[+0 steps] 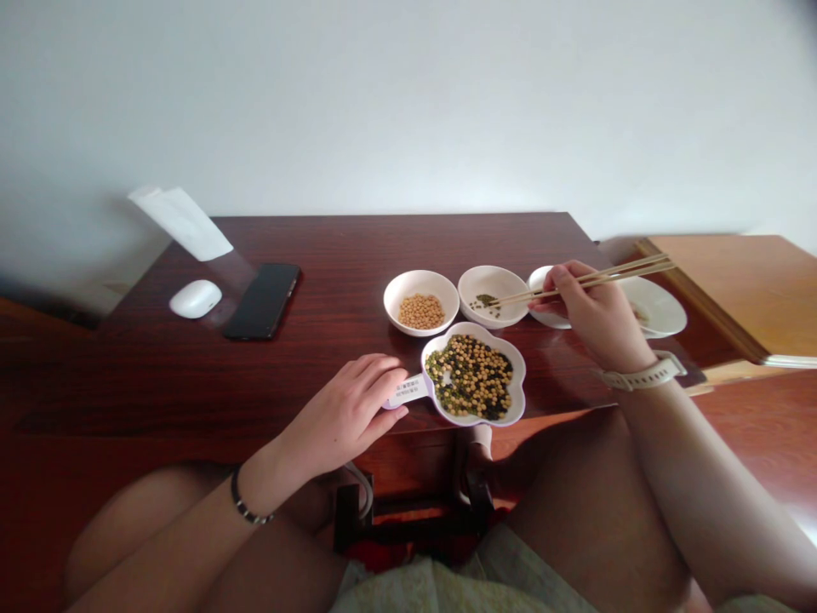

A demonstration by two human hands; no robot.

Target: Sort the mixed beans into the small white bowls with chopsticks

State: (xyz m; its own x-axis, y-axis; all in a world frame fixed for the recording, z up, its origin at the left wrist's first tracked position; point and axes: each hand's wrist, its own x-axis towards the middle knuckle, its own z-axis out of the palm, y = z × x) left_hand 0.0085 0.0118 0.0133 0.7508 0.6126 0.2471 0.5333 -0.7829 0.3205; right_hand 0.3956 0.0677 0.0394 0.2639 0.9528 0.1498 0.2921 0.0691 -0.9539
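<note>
My left hand (357, 404) grips the labelled handle of a flower-shaped white bowl (520, 375) at the table's front edge. Inside that bowl lie mixed yellow, dark and green beans (472, 377). Closed around a pair of chopsticks (613, 272), my right hand (593, 311) holds them slanting left. Their tips are in a white bowl (469, 281) with a few small green beans (488, 300). Left of it, another white bowl (391, 294) holds yellow soybeans (421, 312). A third white bowl (539, 277) is partly hidden behind my right hand.
A white dish (667, 311) stands at the right end of the dark wooden table (332, 247). Toward the left lie a black phone (263, 300), a white mouse (195, 299) and a white folded packet (182, 221). A lighter wooden surface (734, 281) adjoins on the right; a wall rises behind.
</note>
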